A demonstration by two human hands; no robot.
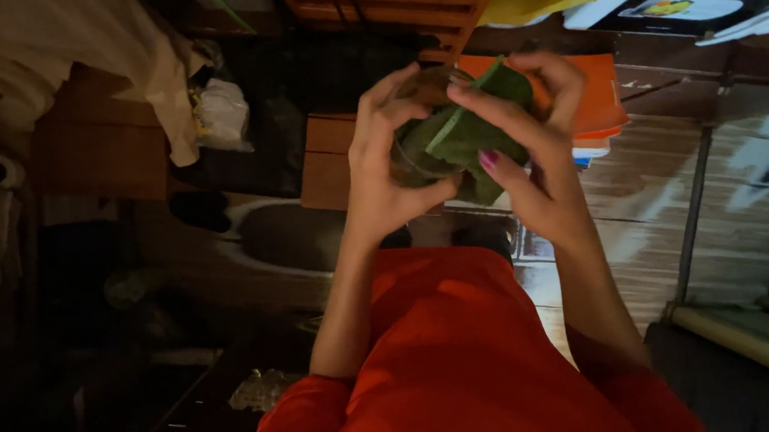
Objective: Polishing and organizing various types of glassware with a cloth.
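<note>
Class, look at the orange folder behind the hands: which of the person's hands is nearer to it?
Right hand: it overlaps the orange folder. The left hand is farther away, on the glass.

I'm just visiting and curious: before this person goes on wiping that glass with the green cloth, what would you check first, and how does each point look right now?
1. Left hand wraps the clear glass firmly, thumb underneath: ok.
2. Right hand holds the green cloth, fingers pressing it against the glass: ok.
3. Cloth tucked into the glass rather than slipping off: ok; part of it hangs loose below.
4. Glass free of cracks or chips: cannot tell, the light is dim.
5. Glass held clear of the orange stack behind it: ok.
6. Something soft beneath if the glass slips: cannot tell; only the person's red clothing shows below.
</note>
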